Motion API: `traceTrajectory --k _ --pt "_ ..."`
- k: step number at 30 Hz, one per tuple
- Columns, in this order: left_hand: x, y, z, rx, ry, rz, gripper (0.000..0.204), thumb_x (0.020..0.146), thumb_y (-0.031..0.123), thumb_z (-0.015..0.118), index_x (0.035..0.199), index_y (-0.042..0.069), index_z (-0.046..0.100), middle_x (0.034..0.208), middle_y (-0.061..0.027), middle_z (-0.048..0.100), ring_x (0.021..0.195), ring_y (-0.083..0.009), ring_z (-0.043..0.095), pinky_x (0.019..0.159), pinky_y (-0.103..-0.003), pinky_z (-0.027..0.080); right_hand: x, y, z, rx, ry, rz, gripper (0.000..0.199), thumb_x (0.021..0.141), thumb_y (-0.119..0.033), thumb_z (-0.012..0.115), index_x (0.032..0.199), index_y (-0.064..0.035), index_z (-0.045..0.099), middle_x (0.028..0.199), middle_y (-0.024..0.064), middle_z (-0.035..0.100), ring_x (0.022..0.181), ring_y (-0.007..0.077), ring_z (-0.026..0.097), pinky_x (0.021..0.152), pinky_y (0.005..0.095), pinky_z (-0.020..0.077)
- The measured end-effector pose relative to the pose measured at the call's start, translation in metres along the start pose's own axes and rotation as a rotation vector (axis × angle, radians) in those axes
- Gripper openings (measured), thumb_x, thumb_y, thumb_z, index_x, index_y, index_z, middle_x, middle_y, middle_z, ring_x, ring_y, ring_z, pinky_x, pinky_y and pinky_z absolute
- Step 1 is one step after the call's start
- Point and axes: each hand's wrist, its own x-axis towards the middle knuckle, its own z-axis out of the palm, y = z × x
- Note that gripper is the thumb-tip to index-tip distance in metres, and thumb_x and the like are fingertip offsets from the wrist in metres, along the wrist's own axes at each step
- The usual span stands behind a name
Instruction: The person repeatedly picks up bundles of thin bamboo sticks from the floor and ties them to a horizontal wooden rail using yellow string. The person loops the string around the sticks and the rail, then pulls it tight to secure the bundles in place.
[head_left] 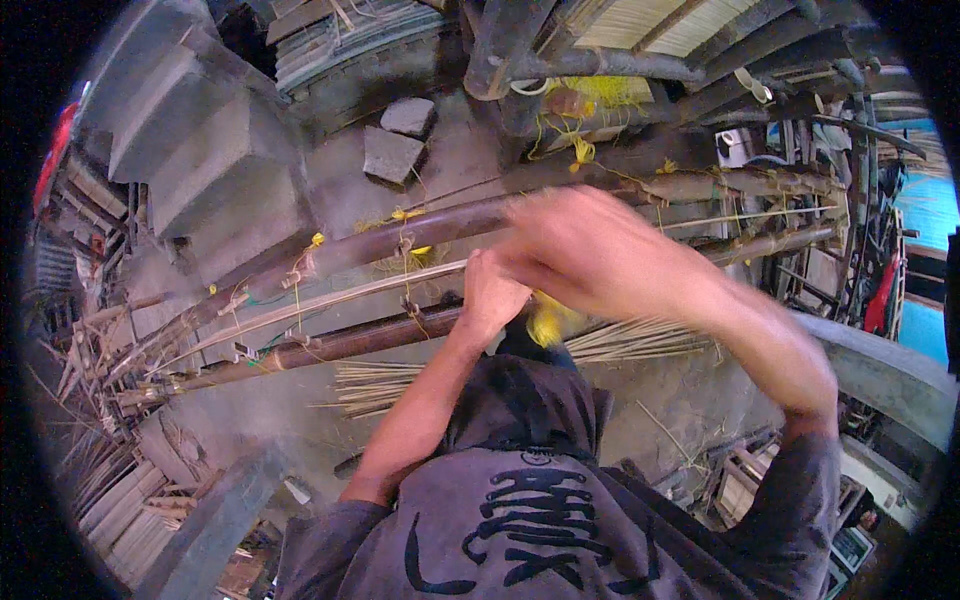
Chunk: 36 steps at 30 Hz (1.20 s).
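Note:
My left hand [494, 293] is closed at the pale thin bamboo strips [360, 286], which run lengthwise between two thick bamboo poles and meet my fingers. My right hand [560, 240] crosses over it from the right, smeared by motion, and its fingers cannot be read. Together the two hands hide the middle of the strips. The far dark bamboo pole [440, 222] passes just beyond my hands; the near bamboo pole [350, 345] lies on my side. A bundle of yellow twine [545, 322] hangs just below my right wrist. Thin yellow ties [405, 250] link poles and strips.
Loose bamboo sticks [640, 342] lie on the floor on both sides of me. Across the frame are two stone blocks [393, 157], concrete steps [215, 160] and more yellow twine [605, 92]. A concrete beam [885, 380] stands at right, and stacked slats [125, 510] at lower left.

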Motion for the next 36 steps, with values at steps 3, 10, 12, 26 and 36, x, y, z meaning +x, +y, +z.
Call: traceTrajectory --k 3,10,12,26,36 --pt "-0.005 0.007 -0.004 -0.034 0.105 -0.062 0.022 0.084 0.026 0.057 0.079 0.006 0.066 0.068 -0.0160 0.062 0.065 -0.0335 0.061 0.064 -0.044 0.047 0.061 0.079 0.048 0.109 0.076 0.201 0.026 0.086 -0.024 0.053 0.089 -0.0005 0.064 0.083 0.0188 0.060 0.081 0.0355 0.060 0.072 0.0439 0.0475" --pt "0.018 0.020 -0.004 0.030 -0.022 -0.048 0.026 0.087 0.028 0.054 0.083 0.005 0.065 0.071 -0.0194 0.061 0.066 -0.0391 0.059 0.061 -0.046 0.046 0.059 0.173 0.138 0.996 0.566 0.413 0.041 0.094 -0.036 0.040 0.077 -0.0030 0.057 0.076 0.0111 0.060 0.066 0.0299 0.055 0.059 0.0434 0.0417" --pt "0.001 0.001 0.000 0.009 0.072 -0.117 0.025 0.088 0.030 0.054 0.085 0.008 0.067 0.073 -0.0175 0.062 0.068 -0.0378 0.060 0.061 -0.045 0.046 0.014 0.080 0.084 1.325 0.363 0.548 0.028 0.090 -0.025 0.048 0.068 -0.0086 0.050 0.061 0.0013 0.047 0.056 0.0144 0.045 0.052 0.0298 0.0369" --pt "0.157 -0.064 0.031 -0.830 -0.425 -0.716 0.037 0.090 0.038 0.049 0.077 0.004 0.056 0.060 -0.0041 0.049 0.060 -0.0143 0.051 0.063 -0.029 0.045 -0.079 0.047 0.239 0.216 -0.091 0.034 0.018 0.082 -0.026 0.054 0.076 -0.0093 0.058 0.078 0.0117 0.063 0.073 0.0283 0.064 0.062 0.0422 0.0510" --pt "0.090 -0.135 -0.143 0.002 -0.217 -0.074 0.039 0.091 0.038 0.047 0.105 0.004 0.062 0.094 -0.0168 0.065 0.088 -0.0300 0.062 0.077 -0.038 0.047 0.006 -0.056 0.342 1.648 0.147 0.896 0.047 0.080 -0.016 0.065 0.124 -0.0102 0.052 0.083 0.0128 0.061 0.075 0.0184 0.060 0.068 0.0335 0.0498"
